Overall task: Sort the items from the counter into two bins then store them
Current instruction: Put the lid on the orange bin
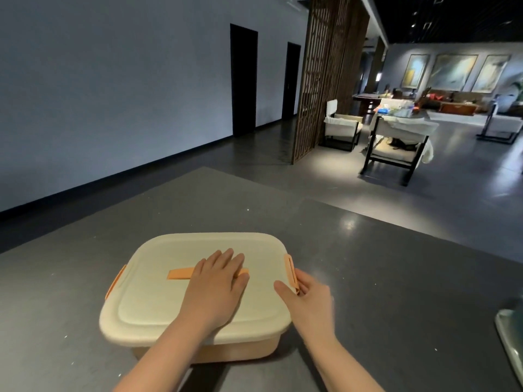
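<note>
The lid (158, 278) of the bin (240, 350) is pressed by the flat left hand (218, 281), while the right clip (291, 271) is pinched by the right hand (308, 304).

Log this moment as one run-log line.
left hand: flat on cream plastic bin lid | right hand: gripping orange side latch | grey counter

Grey floor (424, 236), white armchairs (396, 137)

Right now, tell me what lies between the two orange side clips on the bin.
In the head view, the cream lid spans from the left clip to the right clip; on it lie the orange handle and the flat left hand.
</note>
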Available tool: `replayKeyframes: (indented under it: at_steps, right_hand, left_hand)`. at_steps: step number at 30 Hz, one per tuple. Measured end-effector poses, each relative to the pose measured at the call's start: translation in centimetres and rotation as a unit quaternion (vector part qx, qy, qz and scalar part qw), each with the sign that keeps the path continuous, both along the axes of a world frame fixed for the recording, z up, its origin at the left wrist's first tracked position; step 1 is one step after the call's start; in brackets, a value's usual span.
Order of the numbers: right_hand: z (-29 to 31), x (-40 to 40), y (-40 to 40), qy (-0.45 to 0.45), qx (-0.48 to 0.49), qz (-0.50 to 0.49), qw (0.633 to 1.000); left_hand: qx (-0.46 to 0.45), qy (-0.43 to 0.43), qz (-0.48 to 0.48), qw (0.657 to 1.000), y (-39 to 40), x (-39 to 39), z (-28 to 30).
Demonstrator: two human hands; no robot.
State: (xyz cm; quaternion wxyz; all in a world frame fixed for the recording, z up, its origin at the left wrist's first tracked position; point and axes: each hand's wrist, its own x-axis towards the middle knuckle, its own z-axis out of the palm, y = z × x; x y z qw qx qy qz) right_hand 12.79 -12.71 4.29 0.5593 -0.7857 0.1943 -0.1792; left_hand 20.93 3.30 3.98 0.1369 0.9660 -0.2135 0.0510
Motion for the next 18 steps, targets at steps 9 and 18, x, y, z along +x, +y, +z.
replayKeyframes:
  at_steps: [9, 18]
  right_hand:
    - [0.9, 0.7, 0.2, 0.113, -0.36, 0.085, 0.922]
    - [0.8, 5.2, 7.6, 0.074, -0.476, 0.322, 0.815]
  left_hand:
    - [-0.197, -0.037, 0.072, 0.977, 1.4, -0.7, 1.6]
    - [-0.352, 0.119, 0.348, 0.861, 13.4, -0.9, 0.9]
